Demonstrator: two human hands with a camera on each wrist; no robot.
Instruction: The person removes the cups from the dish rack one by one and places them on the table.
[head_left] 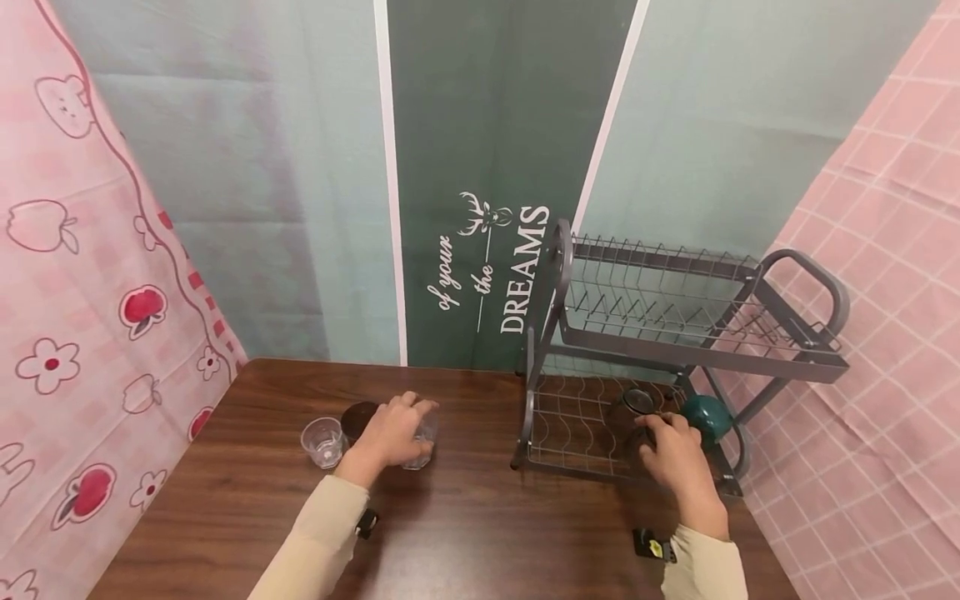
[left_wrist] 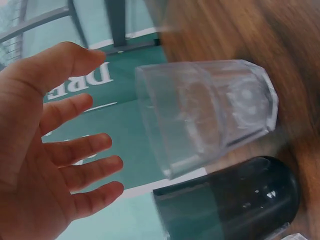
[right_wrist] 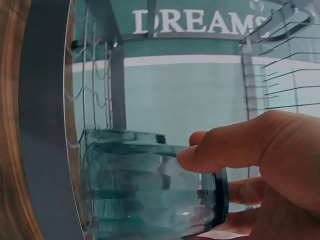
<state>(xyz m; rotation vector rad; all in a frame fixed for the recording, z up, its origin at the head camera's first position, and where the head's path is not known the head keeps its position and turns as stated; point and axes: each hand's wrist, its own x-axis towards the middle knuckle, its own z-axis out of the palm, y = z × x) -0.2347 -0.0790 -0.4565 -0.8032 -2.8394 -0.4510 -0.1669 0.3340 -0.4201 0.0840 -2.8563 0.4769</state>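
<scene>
Left hand: grip empty, fingers spread and relaxed. It hovers by the rim of the clear faceted tumbler, which stands upright on the wood-grain surface; left wrist view shows a gap between fingertips and wall. Dark tumbler just beside it; small clear cup at the left end of the row.

Right hand: grip closed around the teal-tinted glass, thumb against its side near the upper end, other fingers behind. Glass is at the lower wire shelf of the dish rack. Second glass close behind; rounded teal vessel to the right. Whether the held glass bears fully on the wires: cannot tell.

Handling notes (judgement). Right: keep the glass square to the wires; its neighbours leave little room for tilt, and the tier above limits lift. Thumb pressure light but even, as smooth walls may slip. Left: best taken from the side away from the dark tumbler, thumb and fingers on opposite walls below the rim. Attend to one hand at a time; the two sites are well apart.
</scene>
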